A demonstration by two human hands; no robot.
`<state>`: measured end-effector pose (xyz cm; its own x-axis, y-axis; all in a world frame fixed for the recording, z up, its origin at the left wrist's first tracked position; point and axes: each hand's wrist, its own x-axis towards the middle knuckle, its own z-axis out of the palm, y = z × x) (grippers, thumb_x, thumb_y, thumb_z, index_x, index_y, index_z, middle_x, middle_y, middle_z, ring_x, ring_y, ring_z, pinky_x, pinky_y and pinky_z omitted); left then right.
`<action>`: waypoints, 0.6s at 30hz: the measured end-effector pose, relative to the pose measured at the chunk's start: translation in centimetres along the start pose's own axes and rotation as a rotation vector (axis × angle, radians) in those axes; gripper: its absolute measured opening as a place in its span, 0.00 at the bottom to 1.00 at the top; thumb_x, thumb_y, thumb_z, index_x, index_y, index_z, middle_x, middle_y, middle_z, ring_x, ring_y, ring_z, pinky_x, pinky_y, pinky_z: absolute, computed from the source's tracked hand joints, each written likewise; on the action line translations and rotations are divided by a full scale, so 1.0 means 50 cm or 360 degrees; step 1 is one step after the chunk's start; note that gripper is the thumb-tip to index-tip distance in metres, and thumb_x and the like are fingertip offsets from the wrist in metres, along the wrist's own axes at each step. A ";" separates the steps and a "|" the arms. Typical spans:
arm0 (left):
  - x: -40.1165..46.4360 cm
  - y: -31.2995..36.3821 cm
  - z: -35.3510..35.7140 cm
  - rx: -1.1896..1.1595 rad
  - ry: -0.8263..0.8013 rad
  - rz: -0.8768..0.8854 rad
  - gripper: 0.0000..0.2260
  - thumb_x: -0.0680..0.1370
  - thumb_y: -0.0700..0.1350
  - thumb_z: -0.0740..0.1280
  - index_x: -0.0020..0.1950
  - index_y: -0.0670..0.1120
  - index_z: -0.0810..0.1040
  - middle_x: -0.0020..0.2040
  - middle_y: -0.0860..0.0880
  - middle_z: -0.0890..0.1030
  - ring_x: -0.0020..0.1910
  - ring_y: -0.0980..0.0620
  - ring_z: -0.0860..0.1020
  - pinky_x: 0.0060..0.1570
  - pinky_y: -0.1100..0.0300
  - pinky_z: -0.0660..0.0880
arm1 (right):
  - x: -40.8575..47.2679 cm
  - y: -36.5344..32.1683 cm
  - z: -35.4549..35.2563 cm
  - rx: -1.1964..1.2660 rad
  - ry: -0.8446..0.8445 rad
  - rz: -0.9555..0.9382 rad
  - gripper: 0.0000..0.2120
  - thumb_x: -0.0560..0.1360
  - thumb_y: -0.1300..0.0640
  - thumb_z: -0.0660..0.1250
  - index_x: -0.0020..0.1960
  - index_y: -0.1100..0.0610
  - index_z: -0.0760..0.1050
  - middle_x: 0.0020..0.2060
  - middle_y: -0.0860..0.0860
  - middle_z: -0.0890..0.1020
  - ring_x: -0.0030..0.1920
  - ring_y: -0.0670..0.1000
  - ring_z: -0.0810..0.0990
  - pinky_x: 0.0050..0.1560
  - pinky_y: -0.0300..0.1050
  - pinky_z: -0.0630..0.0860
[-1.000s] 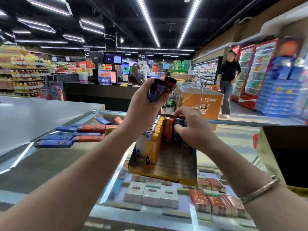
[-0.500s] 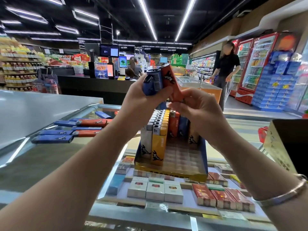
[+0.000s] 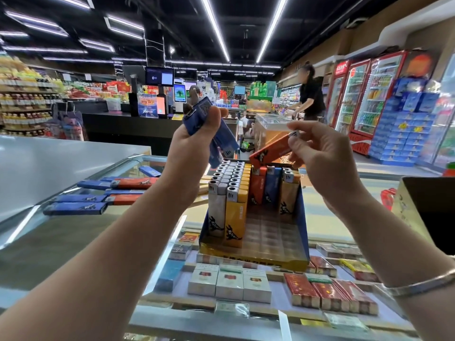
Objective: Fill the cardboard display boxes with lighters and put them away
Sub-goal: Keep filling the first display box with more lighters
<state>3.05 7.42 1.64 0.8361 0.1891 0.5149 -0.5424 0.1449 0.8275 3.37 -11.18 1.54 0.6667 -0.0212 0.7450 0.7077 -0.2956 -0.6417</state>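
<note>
On the glass bench [image 3: 73, 232] sits our display box [image 3: 301, 232], part full. Our left hand [image 3: 194, 141] grips blue lighters [image 3: 197, 116]; our right hand [image 3: 317, 153] pinches an orange lighter [image 3: 268, 151] above it.

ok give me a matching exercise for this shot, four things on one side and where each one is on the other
Things:
1. orange lighter
2. blue lighters
3. display box
4. cigarette packs

Places:
A. under the glass counter top
B. gripped in the left hand
C. standing on the glass counter
D. pinched by the right hand above the box

Pairs: 1-D, 2-B, 3-C, 4-A
</note>
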 end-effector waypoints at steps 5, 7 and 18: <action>-0.006 -0.001 0.000 0.0014 -0.0029 -0.0008 0.13 0.68 0.58 0.65 0.42 0.49 0.77 0.29 0.56 0.77 0.33 0.56 0.74 0.41 0.57 0.71 | -0.006 0.000 0.010 -0.0373 -0.0075 -0.0206 0.10 0.73 0.65 0.68 0.51 0.54 0.74 0.40 0.51 0.80 0.38 0.43 0.79 0.40 0.31 0.75; -0.009 -0.003 0.002 0.0045 -0.0051 0.0004 0.16 0.66 0.59 0.65 0.43 0.48 0.78 0.30 0.54 0.77 0.33 0.54 0.75 0.40 0.55 0.72 | -0.009 0.004 0.012 -0.0461 -0.0132 -0.0233 0.09 0.72 0.64 0.69 0.49 0.53 0.74 0.38 0.47 0.79 0.39 0.43 0.78 0.42 0.31 0.75; -0.012 -0.012 0.002 0.0069 -0.0100 0.0047 0.19 0.67 0.58 0.65 0.46 0.44 0.77 0.31 0.52 0.78 0.32 0.55 0.76 0.36 0.57 0.75 | -0.032 0.021 0.036 -0.0832 -0.0411 -0.0391 0.10 0.72 0.63 0.70 0.53 0.58 0.79 0.42 0.50 0.82 0.41 0.46 0.79 0.42 0.25 0.71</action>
<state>2.89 7.12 0.88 0.8239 0.1310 0.5514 -0.5642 0.0976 0.8198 3.47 -9.76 -0.64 0.5803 0.3189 0.7494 0.6832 -0.6915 -0.2348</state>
